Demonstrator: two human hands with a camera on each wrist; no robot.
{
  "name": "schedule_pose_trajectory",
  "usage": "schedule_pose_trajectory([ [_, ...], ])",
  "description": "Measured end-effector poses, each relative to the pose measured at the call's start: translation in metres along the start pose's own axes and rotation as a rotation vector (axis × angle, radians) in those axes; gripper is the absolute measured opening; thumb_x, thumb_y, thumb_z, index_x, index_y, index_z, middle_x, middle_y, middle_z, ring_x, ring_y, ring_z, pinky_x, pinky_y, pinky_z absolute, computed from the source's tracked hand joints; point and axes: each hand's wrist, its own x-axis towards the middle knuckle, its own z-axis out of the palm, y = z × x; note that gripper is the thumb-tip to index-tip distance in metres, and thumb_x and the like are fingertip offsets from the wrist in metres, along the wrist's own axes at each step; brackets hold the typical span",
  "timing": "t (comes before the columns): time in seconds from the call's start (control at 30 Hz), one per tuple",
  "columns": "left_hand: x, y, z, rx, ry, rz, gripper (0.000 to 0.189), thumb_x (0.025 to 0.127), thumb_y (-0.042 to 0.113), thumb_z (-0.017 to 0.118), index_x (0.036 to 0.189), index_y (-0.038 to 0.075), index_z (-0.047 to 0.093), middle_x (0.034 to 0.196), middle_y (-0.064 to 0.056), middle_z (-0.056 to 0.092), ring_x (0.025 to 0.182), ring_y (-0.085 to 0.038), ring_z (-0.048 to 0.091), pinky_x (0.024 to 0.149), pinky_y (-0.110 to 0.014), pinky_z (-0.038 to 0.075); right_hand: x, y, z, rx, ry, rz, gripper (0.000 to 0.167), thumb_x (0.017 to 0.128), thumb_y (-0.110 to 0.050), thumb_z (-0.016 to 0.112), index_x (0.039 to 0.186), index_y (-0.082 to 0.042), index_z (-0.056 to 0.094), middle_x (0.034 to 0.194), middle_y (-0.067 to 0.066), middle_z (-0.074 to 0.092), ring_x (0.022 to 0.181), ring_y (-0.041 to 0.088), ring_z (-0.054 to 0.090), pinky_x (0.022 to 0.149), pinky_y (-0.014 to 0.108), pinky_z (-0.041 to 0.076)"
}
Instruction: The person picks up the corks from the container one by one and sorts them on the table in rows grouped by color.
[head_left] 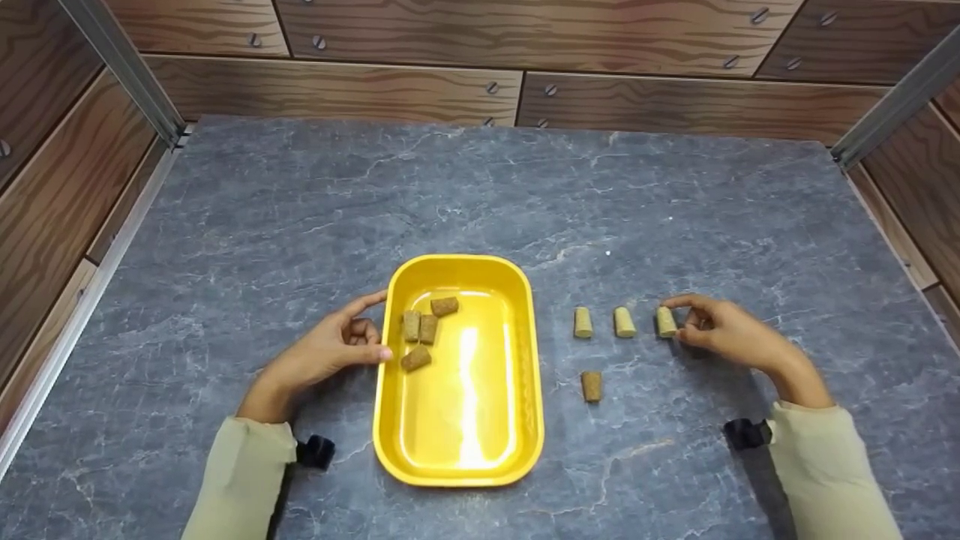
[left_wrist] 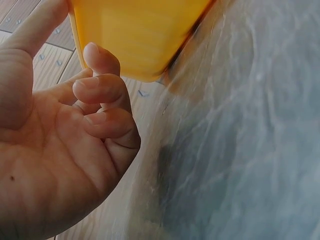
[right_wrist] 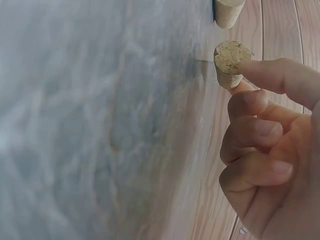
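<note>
My right hand (head_left: 724, 326) pinches a pale tapered cork stopper (head_left: 665, 322) between thumb and index finger, at the right end of a row. In the right wrist view the stopper's round end (right_wrist: 232, 56) faces the camera, while the other fingers curl free. On the other side, my left hand (head_left: 330, 349) holds the left wall of a yellow tray (head_left: 459, 480), thumb at the rim. The left wrist view shows its remaining fingers (left_wrist: 107, 125) curled beside the tray. Several brown cork stoppers (head_left: 428, 328) lie inside, toward the tray's upper left.
Two pale stoppers, one near the tray (head_left: 583, 322) and one in mid-row (head_left: 624, 322), lie left of the held one. A darker stopper (head_left: 592, 386) lies below them. Wood-patterned panels (head_left: 337, 94) border the grey marbled table (head_left: 300, 202) at the back and sides.
</note>
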Motion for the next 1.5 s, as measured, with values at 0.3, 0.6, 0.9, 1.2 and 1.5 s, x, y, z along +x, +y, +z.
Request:
schedule_pose_trajectory([
  [0.3,0.000,-0.001,0.000,-0.022,-0.021,0.017,0.087,0.084,0.016,0.075,0.153,0.007,0.023,0.082,0.000,0.054,0.071,-0.007,0.051,0.070,-0.020,0.045,0.002,0.001,-0.002,-0.041,0.008,0.001,0.045,0.089,-0.002,0.058,0.132,0.007,0.050,0.077,0.004,0.055,0.062,0.003,0.044,0.054,0.022,0.039],
  [0.6,0.001,-0.001,0.000,-0.021,-0.017,0.007,0.088,0.083,0.016,0.076,0.153,0.007,0.023,0.082,0.000,0.055,0.071,-0.007,0.052,0.071,-0.021,0.045,0.002,0.000,-0.002,-0.039,-0.001,0.011,0.046,0.089,-0.002,0.057,0.134,0.008,0.049,0.078,0.005,0.055,0.062,0.004,0.044,0.054,0.023,0.039],
  [0.9,0.000,0.000,0.000,-0.012,-0.014,0.003,0.087,0.084,0.018,0.076,0.153,0.008,0.024,0.083,-0.001,0.055,0.071,-0.008,0.051,0.071,-0.022,0.045,-0.003,-0.001,-0.006,-0.018,0.024,0.001,0.053,0.089,-0.003,0.059,0.139,0.006,0.044,0.083,0.007,0.058,0.064,0.003,0.047,0.056,0.023,0.040],
  [1.2,0.000,0.001,0.001,-0.020,-0.003,0.006,0.089,0.082,0.016,0.076,0.153,0.007,0.023,0.082,0.000,0.055,0.072,-0.007,0.051,0.070,-0.020,0.044,-0.017,-0.019,-0.015,0.009,0.151,-0.033,0.047,0.096,-0.013,0.058,0.140,-0.001,0.045,0.086,0.008,0.055,0.061,0.006,0.048,0.053,0.026,0.040],
  [1.5,-0.001,0.001,0.001,-0.030,-0.010,0.008,0.088,0.083,0.016,0.076,0.153,0.008,0.023,0.083,0.000,0.055,0.071,-0.007,0.051,0.070,-0.020,0.044,-0.017,-0.054,-0.001,0.083,0.253,-0.210,0.043,0.092,-0.008,0.064,0.133,-0.004,0.052,0.079,-0.003,0.050,0.059,0.003,0.046,0.052,0.024,0.040],
])
